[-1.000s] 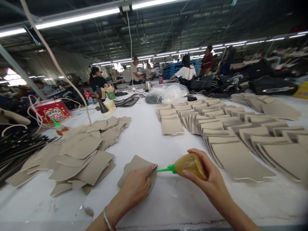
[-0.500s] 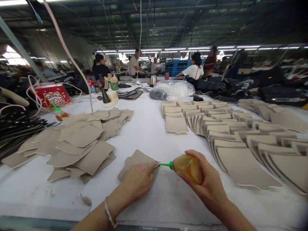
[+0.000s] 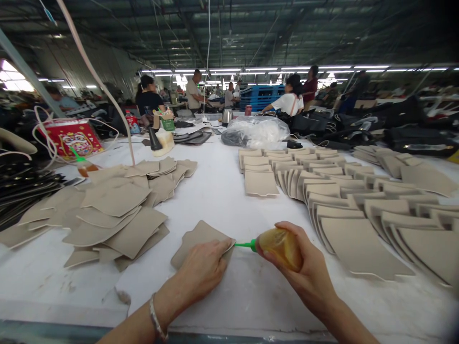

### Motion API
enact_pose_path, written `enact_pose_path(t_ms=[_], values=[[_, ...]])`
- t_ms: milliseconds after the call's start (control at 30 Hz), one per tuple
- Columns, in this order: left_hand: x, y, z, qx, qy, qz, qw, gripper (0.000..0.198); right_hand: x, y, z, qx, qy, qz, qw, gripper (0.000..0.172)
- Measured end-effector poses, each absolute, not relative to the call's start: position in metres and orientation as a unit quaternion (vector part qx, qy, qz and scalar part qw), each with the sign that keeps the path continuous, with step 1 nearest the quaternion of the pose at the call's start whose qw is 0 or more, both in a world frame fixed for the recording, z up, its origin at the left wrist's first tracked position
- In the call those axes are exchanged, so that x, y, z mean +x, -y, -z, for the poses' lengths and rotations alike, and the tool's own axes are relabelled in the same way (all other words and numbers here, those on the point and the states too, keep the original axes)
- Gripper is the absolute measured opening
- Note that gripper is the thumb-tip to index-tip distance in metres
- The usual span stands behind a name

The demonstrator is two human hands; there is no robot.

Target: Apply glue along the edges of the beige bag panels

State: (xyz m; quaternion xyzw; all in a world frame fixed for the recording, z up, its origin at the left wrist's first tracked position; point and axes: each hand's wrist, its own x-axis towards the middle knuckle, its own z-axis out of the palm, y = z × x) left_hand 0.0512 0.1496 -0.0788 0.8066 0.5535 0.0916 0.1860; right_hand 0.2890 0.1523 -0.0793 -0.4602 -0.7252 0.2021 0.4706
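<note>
A flat taupe leather-like panel [image 3: 195,237] with a shaped edge lies on the white table in front of me. My left hand [image 3: 206,263] rests on it, fingers bent, gripping it near its right corner. My right hand [image 3: 304,267] is wrapped round a squeeze bottle [image 3: 281,246] of amber liquid, probably glue. The bottle lies nearly level, and its thin green nozzle [image 3: 245,244] points left, its tip at the panel's right edge. Whether liquid is coming out cannot be seen. My left palm hides part of the panel.
To the left lies a loose heap of similar panels [image 3: 118,200]; behind it stands another green-tipped bottle [image 3: 85,165]. Overlapping rows of panels [image 3: 358,239] cover the right side. Farther back are a clear plastic bag [image 3: 256,131], a kettle [image 3: 227,117] and several people. A cord [image 3: 100,81] hangs at left.
The view has shifted slightly. The left index finger has drawn back a little from the panel's corner and bends more. The bottle's nozzle stays at the panel's edge.
</note>
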Motion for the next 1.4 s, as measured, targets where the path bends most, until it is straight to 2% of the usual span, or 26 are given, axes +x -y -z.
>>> enact_pose_path(t_ms=[300, 733, 1267, 1400], values=[[0.051, -0.146, 0.076, 0.808, -0.557, -0.063, 0.18, 0.052, 0.294, -0.153, 0.084, -0.473, 0.694, -0.261, 0.476, 0.043], [0.05, -0.146, 0.075, 0.809, -0.555, -0.071, 0.181, 0.05, 0.298, -0.156, 0.091, -0.489, 0.662, -0.281, 0.493, 0.046], [0.043, -0.14, 0.077, 0.797, -0.552, -0.098, 0.222, 0.047, 0.294, -0.145, 0.089, -0.463, 0.652, -0.405, 0.443, 0.045], [0.042, -0.14, 0.077, 0.799, -0.547, -0.103, 0.23, 0.045, 0.294, -0.14, 0.091, -0.48, 0.631, -0.388, 0.471, 0.046]])
